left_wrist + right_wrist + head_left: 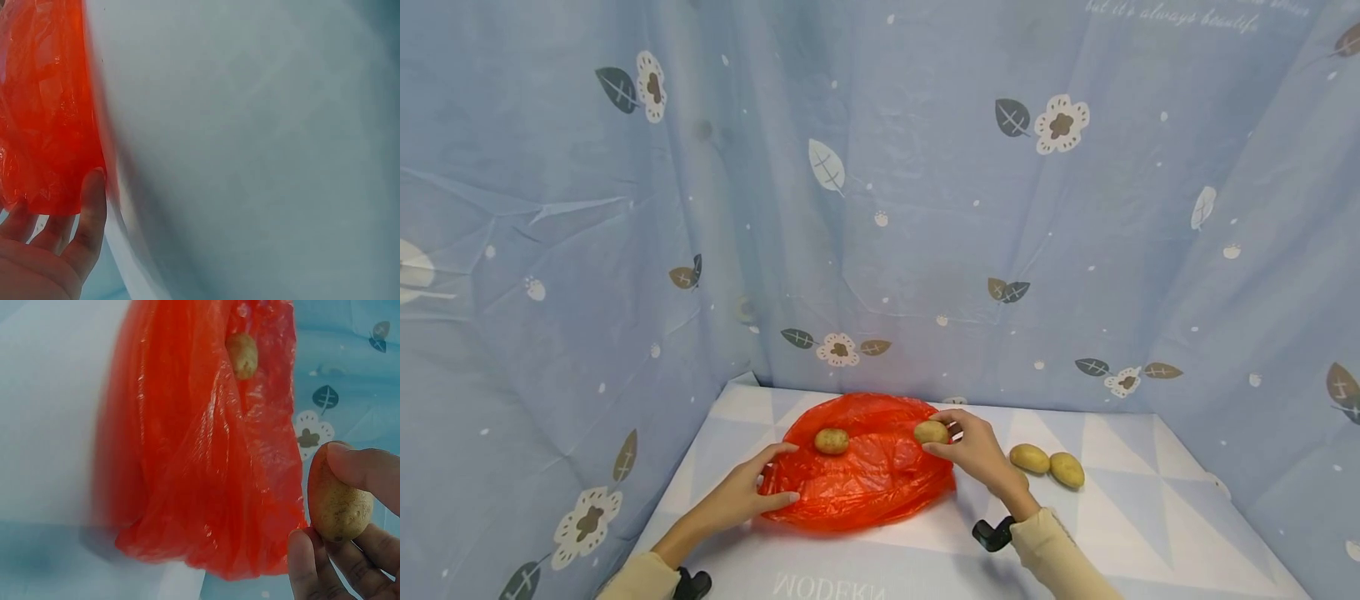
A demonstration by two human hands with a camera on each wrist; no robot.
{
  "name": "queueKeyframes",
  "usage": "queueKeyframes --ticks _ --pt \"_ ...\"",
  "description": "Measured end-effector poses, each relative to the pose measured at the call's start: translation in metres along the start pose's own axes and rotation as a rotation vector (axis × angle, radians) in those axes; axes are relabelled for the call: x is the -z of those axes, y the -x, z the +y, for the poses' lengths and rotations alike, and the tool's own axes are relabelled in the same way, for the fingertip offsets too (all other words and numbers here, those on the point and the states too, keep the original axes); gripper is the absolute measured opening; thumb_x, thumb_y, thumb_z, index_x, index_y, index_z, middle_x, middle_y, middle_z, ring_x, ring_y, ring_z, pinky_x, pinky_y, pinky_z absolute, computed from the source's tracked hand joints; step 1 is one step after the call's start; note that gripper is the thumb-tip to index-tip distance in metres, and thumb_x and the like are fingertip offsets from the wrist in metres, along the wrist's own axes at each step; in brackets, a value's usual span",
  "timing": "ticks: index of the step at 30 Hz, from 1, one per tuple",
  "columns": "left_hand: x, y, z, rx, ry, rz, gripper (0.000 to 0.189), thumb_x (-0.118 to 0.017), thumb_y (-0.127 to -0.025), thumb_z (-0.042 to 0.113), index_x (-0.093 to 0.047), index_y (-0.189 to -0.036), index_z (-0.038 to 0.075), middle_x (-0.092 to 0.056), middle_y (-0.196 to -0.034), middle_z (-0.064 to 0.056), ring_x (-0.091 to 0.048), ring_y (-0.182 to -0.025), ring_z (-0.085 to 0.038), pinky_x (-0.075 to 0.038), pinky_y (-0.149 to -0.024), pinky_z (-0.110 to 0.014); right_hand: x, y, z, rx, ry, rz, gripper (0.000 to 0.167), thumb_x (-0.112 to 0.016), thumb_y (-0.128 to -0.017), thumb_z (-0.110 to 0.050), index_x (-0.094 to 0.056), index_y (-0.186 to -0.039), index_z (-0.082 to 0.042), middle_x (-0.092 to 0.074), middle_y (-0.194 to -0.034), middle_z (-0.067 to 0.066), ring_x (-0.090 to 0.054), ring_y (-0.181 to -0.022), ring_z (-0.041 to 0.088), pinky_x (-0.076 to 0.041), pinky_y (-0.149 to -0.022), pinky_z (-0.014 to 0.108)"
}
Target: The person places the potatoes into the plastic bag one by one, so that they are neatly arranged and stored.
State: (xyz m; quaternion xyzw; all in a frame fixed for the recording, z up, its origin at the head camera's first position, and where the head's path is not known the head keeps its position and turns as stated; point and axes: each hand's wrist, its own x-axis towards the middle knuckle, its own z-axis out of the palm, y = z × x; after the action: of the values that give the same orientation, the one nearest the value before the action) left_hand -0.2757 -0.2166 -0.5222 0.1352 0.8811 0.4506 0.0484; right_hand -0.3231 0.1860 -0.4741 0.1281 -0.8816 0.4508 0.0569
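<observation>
A red plastic bag (872, 479) lies spread on the table, its opening facing up. One potato (832, 441) shows at the left of the opening; the right wrist view also has this potato (242, 356) against the red film. My left hand (748, 492) holds the bag's left end, thumb on the near side and fingers toward the far side. Over the right part of the bag, my right hand (972, 448) grips another potato (340, 497) between thumb and fingers. In the left wrist view, fingertips (94, 181) meet the bag's edge.
Two potatoes (1030, 458) (1067, 471) lie on the table to the right of my right hand, and a further one (1022, 478) is partly hidden behind that wrist. A blue patterned curtain (925, 208) encloses the back and sides of the white table (1120, 517).
</observation>
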Motion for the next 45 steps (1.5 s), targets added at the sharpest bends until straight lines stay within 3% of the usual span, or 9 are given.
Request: queueKeyframes --ticks 18,45 --pt "-0.001 0.0 0.003 0.019 0.01 -0.001 0.073 -0.085 -0.085 0.036 -0.05 -0.148 0.021 -0.054 -0.144 -0.011 -0.055 -0.123 -0.034 -0.049 -0.099 -0.06 -0.027 -0.027 -0.018 0.087 0.037 -0.05 0.04 -0.091 -0.079 -0.024 -0.073 -0.113 -0.013 -0.069 -0.096 -0.004 -0.062 -0.085 0.016 -0.055 -0.07 0.032" --pt "-0.003 0.004 0.005 0.022 0.017 0.002 0.072 -0.086 -0.085 0.035 -0.051 -0.147 0.022 -0.053 -0.147 -0.014 -0.054 -0.125 -0.036 -0.05 -0.098 -0.061 -0.074 -0.05 -0.029 0.073 0.039 -0.131 0.038 -0.09 -0.08 -0.022 -0.073 -0.11 -0.008 -0.068 -0.098 -0.001 -0.06 -0.082 0.016 -0.053 -0.071 0.032"
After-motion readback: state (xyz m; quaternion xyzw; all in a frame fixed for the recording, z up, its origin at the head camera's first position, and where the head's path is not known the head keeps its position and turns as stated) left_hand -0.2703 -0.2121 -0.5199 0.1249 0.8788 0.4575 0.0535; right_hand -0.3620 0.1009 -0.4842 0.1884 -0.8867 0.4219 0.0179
